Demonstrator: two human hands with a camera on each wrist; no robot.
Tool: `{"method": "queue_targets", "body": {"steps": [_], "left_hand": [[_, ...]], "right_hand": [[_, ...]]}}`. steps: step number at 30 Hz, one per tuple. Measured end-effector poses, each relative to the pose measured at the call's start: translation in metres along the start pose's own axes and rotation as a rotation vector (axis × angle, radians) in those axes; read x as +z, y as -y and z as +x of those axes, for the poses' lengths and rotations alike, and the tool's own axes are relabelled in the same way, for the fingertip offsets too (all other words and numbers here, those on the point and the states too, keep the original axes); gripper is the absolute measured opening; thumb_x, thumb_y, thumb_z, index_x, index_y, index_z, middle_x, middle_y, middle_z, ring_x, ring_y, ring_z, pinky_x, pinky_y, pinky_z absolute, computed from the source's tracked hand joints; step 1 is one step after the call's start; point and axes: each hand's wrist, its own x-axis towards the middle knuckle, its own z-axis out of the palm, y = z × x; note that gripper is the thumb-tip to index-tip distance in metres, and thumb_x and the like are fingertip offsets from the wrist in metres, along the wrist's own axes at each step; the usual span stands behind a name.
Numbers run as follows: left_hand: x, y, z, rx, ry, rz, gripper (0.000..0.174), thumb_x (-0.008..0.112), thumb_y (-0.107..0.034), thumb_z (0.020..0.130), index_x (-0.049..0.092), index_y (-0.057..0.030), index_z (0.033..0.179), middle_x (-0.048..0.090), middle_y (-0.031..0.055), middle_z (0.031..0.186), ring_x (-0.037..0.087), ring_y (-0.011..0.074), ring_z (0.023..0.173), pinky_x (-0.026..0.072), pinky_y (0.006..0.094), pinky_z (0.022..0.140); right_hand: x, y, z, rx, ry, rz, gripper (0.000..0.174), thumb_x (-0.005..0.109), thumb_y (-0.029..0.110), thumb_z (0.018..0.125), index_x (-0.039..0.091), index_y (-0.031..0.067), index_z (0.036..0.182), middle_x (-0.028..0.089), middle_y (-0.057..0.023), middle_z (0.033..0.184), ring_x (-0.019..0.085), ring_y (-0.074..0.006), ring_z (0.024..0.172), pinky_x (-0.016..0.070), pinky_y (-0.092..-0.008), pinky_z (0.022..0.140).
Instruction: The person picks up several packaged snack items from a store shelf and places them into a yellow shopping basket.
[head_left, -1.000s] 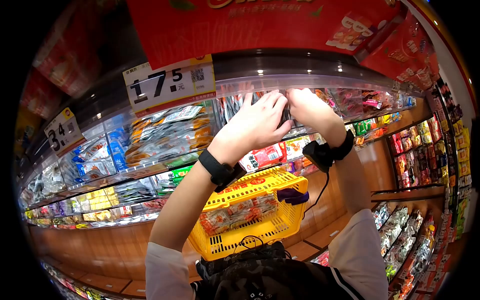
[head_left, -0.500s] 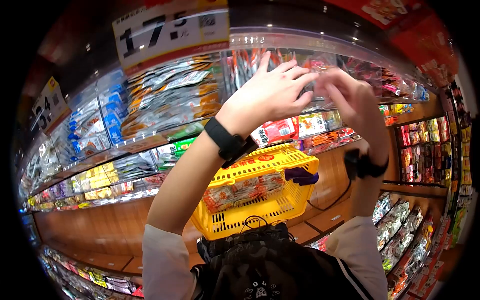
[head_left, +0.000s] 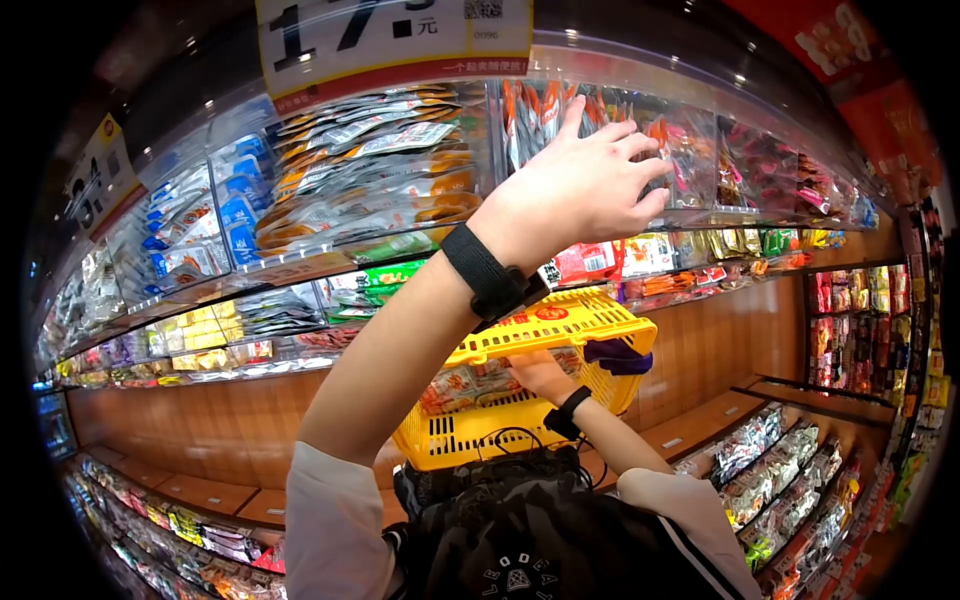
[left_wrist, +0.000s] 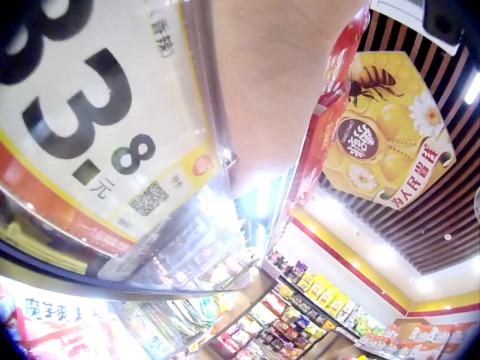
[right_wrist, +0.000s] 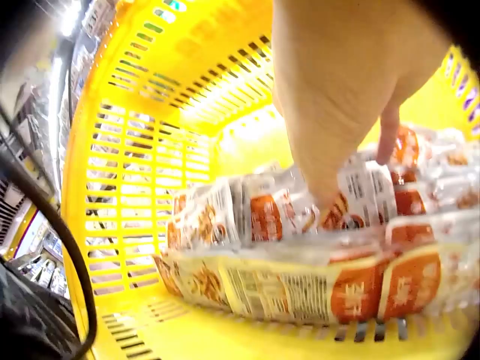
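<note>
In the head view my left hand point(head_left: 595, 185) spreads its fingers over a clear bin holding upright silver-and-orange packets point(head_left: 525, 115); any contact under the palm is hidden. The left wrist view has a blurred stretch of this hand or wrist point(left_wrist: 262, 90) beside a price tag point(left_wrist: 82, 105). Lower down, my right hand point(head_left: 540, 372) reaches inside the yellow basket point(head_left: 500, 342). Seen from the right wrist, this hand point(right_wrist: 341, 97) points down into the stacked packets point(right_wrist: 300, 289), with thumb and a finger around a white-and-orange snack packet point(right_wrist: 367, 191); its other fingers are hidden.
Clear bins of orange packets point(head_left: 380, 170) and blue packets point(head_left: 235, 205) lie left of my left hand. A large price tag point(head_left: 390, 45) overhangs the shelf front. Purple cloth point(head_left: 625, 357) hangs on the basket's right side. More racks point(head_left: 860, 300) stand at right.
My right hand has left the shelf bin and come down into the basket. The left hand stays over the bin with fingers spread. The head view has shifted, bringing the basket slightly up and right.
</note>
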Motion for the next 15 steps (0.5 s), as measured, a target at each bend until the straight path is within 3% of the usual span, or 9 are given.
{"method": "queue_targets", "body": {"steps": [1, 3, 5, 9, 10, 13, 14, 15], "left_hand": [[0.0, 0.0, 0.0, 0.005, 0.006, 0.003, 0.046, 0.041, -0.042, 0.103, 0.056, -0.0152, 0.137, 0.054, 0.0092, 0.143, 0.044, 0.0282, 0.139, 0.0208, 0.0676, 0.116], [0.0, 0.001, 0.0, 0.001, 0.008, 0.009, 0.046, 0.041, -0.042, 0.103, 0.056, -0.0149, 0.137, 0.054, 0.0094, 0.143, 0.044, 0.0282, 0.14, 0.0207, 0.0674, 0.116], [-0.003, -0.001, 0.0, 0.004, 0.02, -0.02, 0.047, 0.041, -0.042, 0.103, 0.056, -0.0144, 0.137, 0.054, 0.0092, 0.143, 0.044, 0.028, 0.14, 0.0209, 0.0674, 0.116], [-0.007, -0.002, 0.001, -0.012, 0.031, -0.061, 0.047, 0.041, -0.042, 0.102, 0.056, -0.0138, 0.137, 0.054, 0.0092, 0.143, 0.044, 0.0259, 0.139, 0.0211, 0.0671, 0.116], [-0.01, -0.003, 0.001, -0.011, 0.033, -0.062, 0.047, 0.041, -0.042, 0.102, 0.056, -0.0133, 0.137, 0.053, 0.0093, 0.144, 0.044, 0.0253, 0.139, 0.0213, 0.067, 0.116], [-0.011, -0.002, 0.001, 0.016, 0.036, -0.025, 0.047, 0.041, -0.04, 0.103, 0.054, -0.0126, 0.138, 0.052, 0.0107, 0.144, 0.044, 0.028, 0.139, 0.0237, 0.0667, 0.114], [-0.009, -0.001, 0.0, 0.026, 0.025, -0.023, 0.047, 0.041, -0.04, 0.103, 0.054, -0.0126, 0.138, 0.052, 0.0107, 0.144, 0.044, 0.028, 0.139, 0.0237, 0.0667, 0.114], [-0.009, -0.002, 0.0, 0.021, 0.03, -0.036, 0.046, 0.041, -0.04, 0.103, 0.054, -0.0129, 0.139, 0.052, 0.0109, 0.145, 0.044, 0.0285, 0.139, 0.0241, 0.0668, 0.114]], "right_hand": [[0.004, 0.002, -0.001, -0.012, -0.104, -0.034, 0.021, 0.061, 0.012, 0.087, 0.063, 0.0048, 0.106, 0.067, -0.0162, 0.091, 0.066, -0.0361, 0.087, 0.0523, -0.0471, 0.078], [0.01, 0.002, -0.003, 0.003, -0.121, -0.064, 0.022, 0.062, 0.012, 0.086, 0.063, 0.0064, 0.107, 0.068, -0.0142, 0.093, 0.066, -0.0341, 0.09, 0.0511, -0.0469, 0.083], [0.016, 0.001, -0.006, 0.069, 0.007, -0.164, 0.023, 0.063, 0.011, 0.084, 0.063, 0.007, 0.107, 0.068, -0.0127, 0.094, 0.066, -0.0312, 0.093, 0.0498, -0.0465, 0.086], [0.009, 0.005, -0.011, -0.057, -0.157, -0.235, 0.023, 0.063, 0.01, 0.084, 0.063, 0.008, 0.107, 0.068, -0.0109, 0.106, 0.063, -0.028, 0.105, 0.0462, -0.0438, 0.094], [0.008, 0.006, -0.014, -0.012, 0.018, -0.231, 0.022, 0.062, 0.008, 0.086, 0.062, 0.008, 0.108, 0.066, -0.0088, 0.112, 0.061, -0.0267, 0.11, 0.0441, -0.0427, 0.098], [0.01, 0.014, -0.016, 0.021, -0.047, -0.18, 0.026, 0.062, 0.007, 0.088, 0.059, 0.0079, 0.114, 0.065, -0.0089, 0.116, 0.059, -0.0292, 0.11, 0.0431, -0.0436, 0.1], [0.008, 0.016, -0.016, -0.015, -0.185, -0.225, 0.027, 0.062, 0.007, 0.087, 0.059, 0.0073, 0.114, 0.064, -0.01, 0.115, 0.059, -0.0308, 0.108, 0.0434, -0.0443, 0.1], [0.012, 0.015, -0.015, -0.012, -0.193, -0.234, 0.027, 0.062, 0.007, 0.087, 0.059, 0.0073, 0.114, 0.064, -0.01, 0.115, 0.059, -0.0308, 0.108, 0.0434, -0.0443, 0.1]]}}
